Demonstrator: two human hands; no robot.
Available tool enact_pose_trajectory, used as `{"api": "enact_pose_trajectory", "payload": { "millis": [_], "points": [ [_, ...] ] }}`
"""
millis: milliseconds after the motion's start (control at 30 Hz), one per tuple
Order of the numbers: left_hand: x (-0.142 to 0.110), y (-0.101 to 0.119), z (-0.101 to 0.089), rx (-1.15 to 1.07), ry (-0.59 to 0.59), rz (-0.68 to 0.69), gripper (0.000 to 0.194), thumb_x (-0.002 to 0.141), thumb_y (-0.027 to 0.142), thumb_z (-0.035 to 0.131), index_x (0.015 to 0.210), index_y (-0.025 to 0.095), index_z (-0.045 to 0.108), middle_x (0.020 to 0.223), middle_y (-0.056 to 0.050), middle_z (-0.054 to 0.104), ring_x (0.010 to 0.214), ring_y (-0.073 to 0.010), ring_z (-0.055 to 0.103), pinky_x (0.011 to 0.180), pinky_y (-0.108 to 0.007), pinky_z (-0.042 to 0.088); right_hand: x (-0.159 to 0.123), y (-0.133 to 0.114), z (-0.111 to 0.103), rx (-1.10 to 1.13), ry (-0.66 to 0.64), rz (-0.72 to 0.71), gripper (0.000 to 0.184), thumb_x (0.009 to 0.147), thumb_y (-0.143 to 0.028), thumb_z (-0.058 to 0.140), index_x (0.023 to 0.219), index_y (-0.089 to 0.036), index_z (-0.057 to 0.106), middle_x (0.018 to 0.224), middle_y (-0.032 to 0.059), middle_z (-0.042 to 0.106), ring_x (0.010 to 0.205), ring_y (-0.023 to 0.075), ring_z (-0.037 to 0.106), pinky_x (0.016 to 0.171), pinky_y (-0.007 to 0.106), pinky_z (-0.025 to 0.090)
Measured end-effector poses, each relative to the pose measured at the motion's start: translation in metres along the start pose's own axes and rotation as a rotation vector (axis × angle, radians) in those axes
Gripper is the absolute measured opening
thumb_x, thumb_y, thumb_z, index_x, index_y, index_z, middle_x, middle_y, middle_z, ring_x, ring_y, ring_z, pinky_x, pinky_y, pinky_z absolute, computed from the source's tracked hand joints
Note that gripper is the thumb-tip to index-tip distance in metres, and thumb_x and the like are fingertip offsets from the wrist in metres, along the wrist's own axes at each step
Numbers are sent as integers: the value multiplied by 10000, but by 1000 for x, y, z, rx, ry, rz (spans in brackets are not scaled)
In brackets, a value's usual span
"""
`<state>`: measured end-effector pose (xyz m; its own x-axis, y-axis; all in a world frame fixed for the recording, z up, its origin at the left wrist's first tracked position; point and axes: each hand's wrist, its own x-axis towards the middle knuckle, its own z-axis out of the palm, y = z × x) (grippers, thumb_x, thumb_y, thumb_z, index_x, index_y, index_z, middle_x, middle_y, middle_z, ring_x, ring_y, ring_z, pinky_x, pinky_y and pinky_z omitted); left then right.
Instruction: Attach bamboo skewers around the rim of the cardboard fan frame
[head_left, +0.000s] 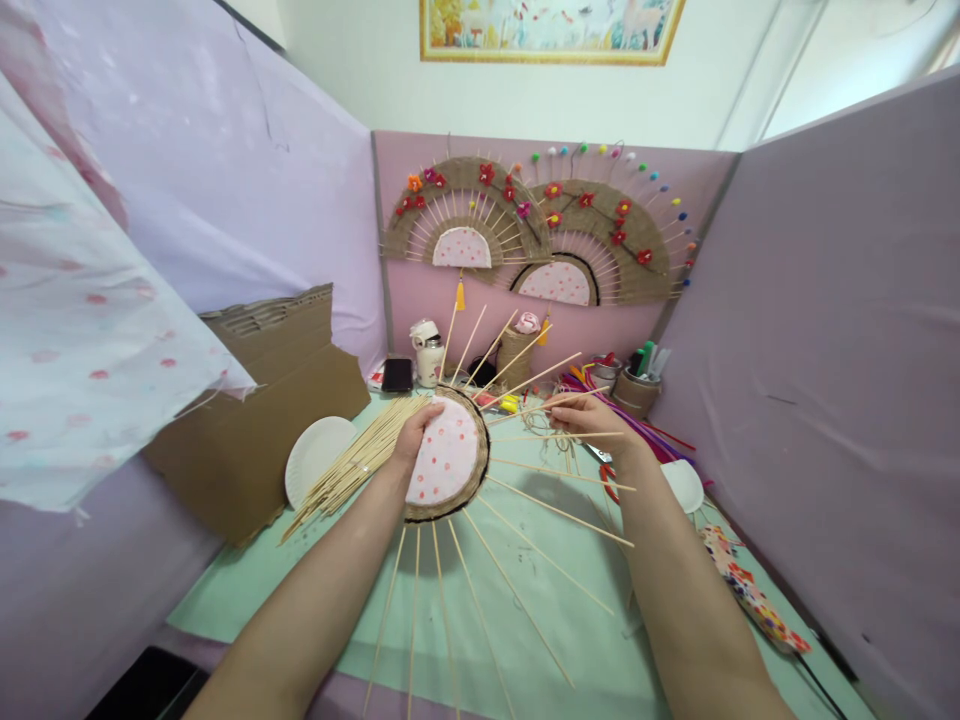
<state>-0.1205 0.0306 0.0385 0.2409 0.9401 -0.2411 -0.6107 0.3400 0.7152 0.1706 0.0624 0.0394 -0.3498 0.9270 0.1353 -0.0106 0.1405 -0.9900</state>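
Note:
My left hand (415, 430) grips the upper left edge of a round pink dotted disc (448, 458) with a ring of brown twine woven round it. Long wooden skewers (525, 560) stick out of the disc like spokes. My right hand (589, 413) is closed in a pinch on a strand of tan twine (536, 422) close to the upper right spokes. The disc is held tilted above the green mat (585, 640).
A bundle of loose skewers (352, 462) and a white paper plate (315, 455) lie to the left, beside stacked cardboard (262, 420). Cups of tools (637, 385), pipe cleaners (637, 420), a phone (397, 374) and two finished fans (540, 235) line the back wall.

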Motion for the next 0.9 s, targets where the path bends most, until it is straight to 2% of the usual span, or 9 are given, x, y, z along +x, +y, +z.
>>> {"api": "enact_pose_trajectory", "payload": {
  "millis": [200, 333, 467, 567, 700, 800, 900],
  "points": [
    [-1, 0, 0, 20, -39, -12, 199, 708, 255, 557, 721, 86, 661, 622, -125, 695, 553, -241, 665, 559, -347, 536, -3, 0, 0, -83, -93, 61, 295, 649, -359, 751, 861, -160, 701, 675, 13, 617, 598, 100, 537, 557, 230, 411],
    [2, 2, 0, 16, 29, 9, 185, 698, 219, 552, 764, 84, 661, 569, -96, 681, 509, -211, 647, 529, -314, 526, -5, -2, 3, -170, -214, 78, 294, 658, -385, 744, 840, -157, 711, 762, 41, 658, 674, 118, 583, 640, 249, 459],
    [3, 2, 1, 36, 69, 20, 220, 688, 199, 544, 842, 81, 647, 546, -77, 664, 494, -207, 636, 516, -306, 512, -5, -3, 8, -217, -302, 108, 289, 666, -392, 738, 851, -171, 718, 735, 27, 656, 666, 111, 581, 636, 233, 458],
    [5, 0, 1, 57, 58, 124, 372, 674, 168, 561, 1040, 118, 598, 563, -13, 646, 490, -174, 621, 520, -281, 502, -4, -2, 10, -228, -329, 112, 281, 680, -388, 730, 857, -171, 717, 720, 19, 650, 643, 99, 564, 614, 219, 446],
    [8, -1, -4, 120, -54, 326, 686, 640, 142, 612, 1288, 249, 412, 603, 73, 594, 475, -114, 580, 503, -222, 469, -3, 1, 10, -216, -326, 103, 289, 691, -393, 721, 869, -165, 716, 721, 17, 647, 639, 95, 557, 621, 220, 444],
    [9, -2, -8, 181, -91, 389, 771, 632, 183, 656, 1328, 289, 340, 610, 85, 566, 476, -108, 566, 483, -205, 447, -2, 3, 10, -195, -315, 124, 293, 679, -387, 730, 876, -171, 716, 713, 11, 646, 641, 97, 559, 640, 229, 449],
    [9, -2, -8, 197, -87, 420, 770, 628, 202, 674, 1313, 303, 336, 619, 85, 561, 492, -111, 565, 484, -205, 445, -2, 3, 10, -180, -308, 146, 284, 677, -375, 735, 876, -173, 715, 708, 6, 645, 641, 95, 557, 644, 229, 447]
  ]
}}
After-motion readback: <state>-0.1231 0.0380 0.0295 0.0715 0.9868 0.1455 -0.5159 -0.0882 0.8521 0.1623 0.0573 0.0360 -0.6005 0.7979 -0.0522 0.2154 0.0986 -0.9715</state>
